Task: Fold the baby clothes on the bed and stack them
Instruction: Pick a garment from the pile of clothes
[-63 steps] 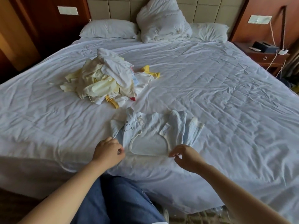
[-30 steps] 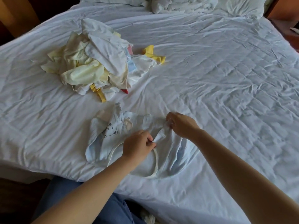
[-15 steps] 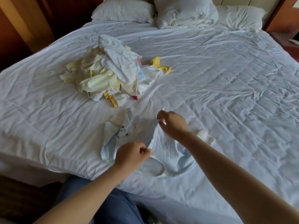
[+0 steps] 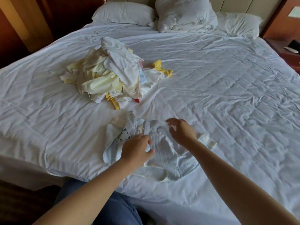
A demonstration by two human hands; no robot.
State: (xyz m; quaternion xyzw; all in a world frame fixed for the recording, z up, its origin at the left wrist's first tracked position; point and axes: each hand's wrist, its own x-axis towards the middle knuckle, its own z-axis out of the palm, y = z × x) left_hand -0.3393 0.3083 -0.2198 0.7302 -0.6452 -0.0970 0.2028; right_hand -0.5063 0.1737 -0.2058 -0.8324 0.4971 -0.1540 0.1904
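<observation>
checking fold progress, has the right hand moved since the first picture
Yes, the right hand moved from the shirt's near hem up toward the clothes pile.

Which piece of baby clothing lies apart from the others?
The pale blue garment with the animal print, near the front edge of the bed under the left hand and right hand. The others are heaped in the white-and-yellow pile farther back.

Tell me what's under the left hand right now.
The light blue baby garment, lying on the white sheet; the left hand pinches its fabric beside the bear print. The fabric beneath the palm is hidden.
</observation>
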